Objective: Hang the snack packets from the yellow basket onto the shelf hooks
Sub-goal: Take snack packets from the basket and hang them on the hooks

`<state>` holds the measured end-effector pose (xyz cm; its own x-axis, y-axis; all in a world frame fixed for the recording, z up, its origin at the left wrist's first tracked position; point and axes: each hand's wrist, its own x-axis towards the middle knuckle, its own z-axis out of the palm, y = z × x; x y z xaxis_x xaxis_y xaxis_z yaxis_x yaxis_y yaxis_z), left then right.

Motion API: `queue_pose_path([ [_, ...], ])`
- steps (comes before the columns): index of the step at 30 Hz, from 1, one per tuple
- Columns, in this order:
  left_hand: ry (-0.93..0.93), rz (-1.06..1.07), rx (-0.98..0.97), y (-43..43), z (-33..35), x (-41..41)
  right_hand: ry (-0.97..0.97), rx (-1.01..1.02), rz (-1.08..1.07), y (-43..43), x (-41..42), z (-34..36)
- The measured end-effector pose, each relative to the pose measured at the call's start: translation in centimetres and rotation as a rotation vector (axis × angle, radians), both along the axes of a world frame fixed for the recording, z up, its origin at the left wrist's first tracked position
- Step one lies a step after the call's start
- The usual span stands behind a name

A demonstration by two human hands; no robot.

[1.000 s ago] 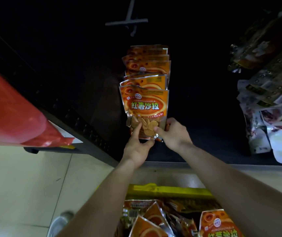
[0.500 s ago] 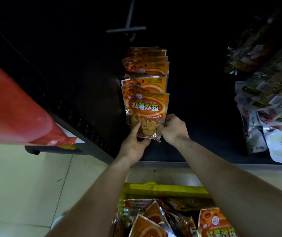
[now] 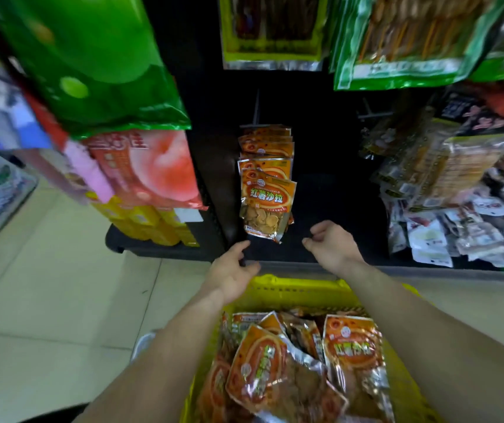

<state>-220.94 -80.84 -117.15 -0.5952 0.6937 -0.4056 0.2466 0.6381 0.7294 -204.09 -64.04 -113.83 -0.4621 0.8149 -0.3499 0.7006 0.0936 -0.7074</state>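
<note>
Fingers [image 3: 246,244] of the left hand [image 3: 229,274] and right hand [image 3: 333,247] are hanging open, empty; the front packet [image 3: 267,206] just above is tilting and risking slipping off its hook.

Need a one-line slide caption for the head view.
Both bare hands, left and right, empty below orange snack packets hanging on a shelf hook, above the yellow plastic basket of packets.

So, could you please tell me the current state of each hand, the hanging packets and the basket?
Left hand: open, empty, below the front packet.
Right hand: loosely curled, empty.
Front orange packet: hanging on the hook, touched by neither hand.
Yellow basket: holding more orange packets.
</note>
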Motion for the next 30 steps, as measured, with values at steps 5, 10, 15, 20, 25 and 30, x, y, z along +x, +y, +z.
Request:
queue_pose_path([
  [5,0.060,-0.051,-0.047,-6.6,1.9,3.7,-0.030,0.068,0.108,-5.1,4.8,3.0],
  [10,0.111,-0.109,-0.195,-12.1,1.0,7.1,-0.128,0.029,0.221,-9.8,9.2,0.2],
  [15,0.114,-0.086,-0.130,-15.4,0.0,8.2,-0.277,-0.116,0.411,-13.4,10.4,-5.8],
  [20,0.148,-0.014,-0.073,-16.7,-0.5,6.8,-0.398,-0.075,0.549,-16.2,8.2,-11.0],
  [25,0.124,0.034,-0.069,-17.0,-1.4,6.1,-0.501,0.017,0.565,-18.2,7.3,-13.7],
  [30,0.111,0.042,-0.075,-17.0,-1.6,6.3,-0.411,0.108,0.472,-18.1,7.8,-13.9],
])
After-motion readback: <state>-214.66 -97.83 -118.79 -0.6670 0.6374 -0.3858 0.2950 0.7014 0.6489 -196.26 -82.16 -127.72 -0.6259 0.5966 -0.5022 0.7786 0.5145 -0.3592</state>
